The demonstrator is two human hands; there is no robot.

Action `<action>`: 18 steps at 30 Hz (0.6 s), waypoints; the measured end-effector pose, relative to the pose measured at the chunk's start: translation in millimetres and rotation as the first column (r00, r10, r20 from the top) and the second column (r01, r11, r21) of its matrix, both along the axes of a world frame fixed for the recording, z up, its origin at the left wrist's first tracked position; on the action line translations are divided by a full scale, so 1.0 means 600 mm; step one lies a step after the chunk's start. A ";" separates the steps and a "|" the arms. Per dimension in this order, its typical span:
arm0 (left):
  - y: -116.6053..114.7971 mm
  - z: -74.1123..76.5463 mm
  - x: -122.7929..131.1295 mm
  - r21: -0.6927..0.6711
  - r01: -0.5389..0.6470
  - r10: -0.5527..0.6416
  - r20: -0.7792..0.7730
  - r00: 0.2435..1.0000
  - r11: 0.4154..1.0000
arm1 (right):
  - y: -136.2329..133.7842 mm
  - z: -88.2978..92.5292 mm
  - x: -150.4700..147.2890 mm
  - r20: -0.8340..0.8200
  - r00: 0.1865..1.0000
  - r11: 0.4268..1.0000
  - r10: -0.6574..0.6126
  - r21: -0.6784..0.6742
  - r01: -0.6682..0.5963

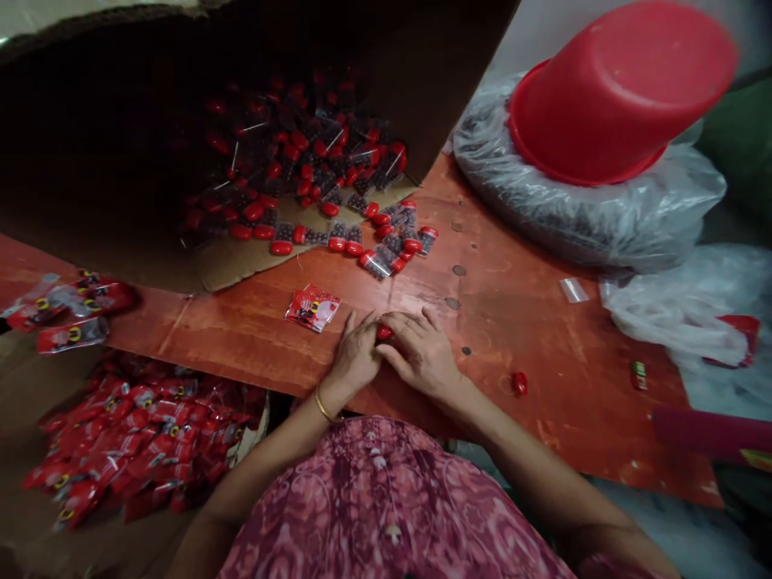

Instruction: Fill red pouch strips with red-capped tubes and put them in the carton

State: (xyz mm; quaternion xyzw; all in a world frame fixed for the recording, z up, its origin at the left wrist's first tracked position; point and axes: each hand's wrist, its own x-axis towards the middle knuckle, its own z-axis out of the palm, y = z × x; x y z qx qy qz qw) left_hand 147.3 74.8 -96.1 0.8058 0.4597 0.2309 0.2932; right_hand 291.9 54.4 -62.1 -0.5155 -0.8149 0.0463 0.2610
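My left hand (pixel 357 354) and my right hand (pixel 420 351) meet on the red-brown table (pixel 543 338), fingers curled together around a small red-capped tube (pixel 384 331) of which only the red end shows. A red printed packet (pixel 313 307) lies flat just left of my left hand. Beyond my hands, a spill of several red-capped tubes filled with dark beads (pixel 386 241) runs out of a tipped cardboard box (pixel 108 161).
An upturned red plastic basin (pixel 615 88) rests on a clear bag of dark contents (pixel 579 201) at the back right. White plastic bags (pixel 681 314) lie at the right. A heap of filled red packets (pixel 133 442) sits lower left. A loose red cap (pixel 519 383) lies right of my hands.
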 end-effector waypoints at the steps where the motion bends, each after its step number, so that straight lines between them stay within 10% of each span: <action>1: 0.000 0.002 0.000 0.000 0.004 -0.004 -0.004 1.000 1.000 | 0.003 0.006 0.000 -0.038 0.999 0.999 -0.006 -0.034 0.005; 10: 0.001 0.010 0.001 -0.039 0.037 -0.037 -0.010 0.999 0.999 | 0.100 0.124 -0.009 -0.246 0.952 0.981 -0.182 0.019 0.192; 18: -0.002 0.019 0.004 -0.053 0.004 -0.005 -0.020 1.000 0.999 | 0.142 0.052 0.007 -0.390 0.899 0.958 -0.197 -0.274 0.091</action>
